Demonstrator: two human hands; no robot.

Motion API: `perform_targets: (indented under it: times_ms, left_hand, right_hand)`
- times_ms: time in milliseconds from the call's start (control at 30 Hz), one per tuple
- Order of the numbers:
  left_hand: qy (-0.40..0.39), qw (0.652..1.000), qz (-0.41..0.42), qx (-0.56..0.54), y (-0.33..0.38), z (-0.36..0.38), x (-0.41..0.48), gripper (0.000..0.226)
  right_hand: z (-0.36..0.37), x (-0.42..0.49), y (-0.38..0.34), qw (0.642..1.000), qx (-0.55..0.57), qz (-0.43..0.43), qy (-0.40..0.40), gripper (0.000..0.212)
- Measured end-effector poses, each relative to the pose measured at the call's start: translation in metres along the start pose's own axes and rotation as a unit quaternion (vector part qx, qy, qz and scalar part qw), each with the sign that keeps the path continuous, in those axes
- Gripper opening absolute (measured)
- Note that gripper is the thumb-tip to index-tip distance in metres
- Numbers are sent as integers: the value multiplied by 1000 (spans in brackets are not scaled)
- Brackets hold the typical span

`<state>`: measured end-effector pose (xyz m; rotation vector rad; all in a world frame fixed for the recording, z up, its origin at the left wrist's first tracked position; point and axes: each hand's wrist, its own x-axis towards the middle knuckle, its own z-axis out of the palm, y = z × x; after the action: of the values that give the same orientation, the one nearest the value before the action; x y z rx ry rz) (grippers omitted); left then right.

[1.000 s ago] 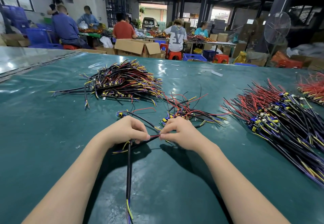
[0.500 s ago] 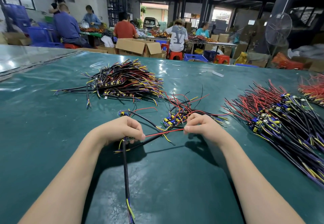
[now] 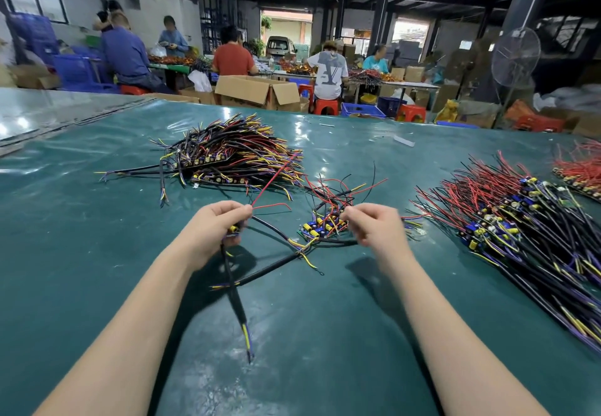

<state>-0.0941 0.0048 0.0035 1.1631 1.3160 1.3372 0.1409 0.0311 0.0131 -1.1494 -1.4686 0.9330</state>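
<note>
My left hand [image 3: 213, 232] grips a wire harness [image 3: 232, 277] at its small board end. Its black cable hangs down toward me to yellow and purple tips, and a thin red wire [image 3: 273, 176] sticks up from my fingers. My right hand [image 3: 374, 225] is a short way to the right with its fingers curled. They sit at the edge of a small heap of harnesses [image 3: 320, 225] with blue and yellow parts. Whether they pinch a wire there is hidden. Another black cable [image 3: 270, 269] lies on the green table [image 3: 97, 253] between my hands, crossing the held one.
A large pile of black, red and yellow harnesses [image 3: 234, 155] lies at the back left. A long pile [image 3: 520, 220] runs down the right side, with a red-wired pile [image 3: 579, 168] at the far right. Beyond the table's far edge are people seated at benches, cardboard boxes [image 3: 257, 90] and a fan [image 3: 515, 58].
My hands have drawn apart. The right hand let go of the red wire it was pulling and moved right to the small heap; the red wire now springs upward from my left hand.
</note>
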Motion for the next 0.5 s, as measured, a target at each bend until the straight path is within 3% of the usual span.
perform_targets:
  times_ms: [133,200,267,367,500]
  left_hand:
    - [-74,997,-16,11,2,13,-7,13]
    - [-76,997,2,25,3,22,-9,12]
    - [-32,997,33,63,2,32,-10,11]
    - [35,993,79,86,-3,44,-10,15]
    - [13,998,53,17,-1,40,-8,14]
  right_hand:
    - [40,-21,-10,979,-33,45,-198,35]
    - [57,-31,-10,958,-69,55,-273,35]
    - [67,-36,-9,955,-69,49,-283,32]
    - [68,-38,-10,970,-62,33,-232,23]
    - [62,-35,-12,978,-15,42,-203,27]
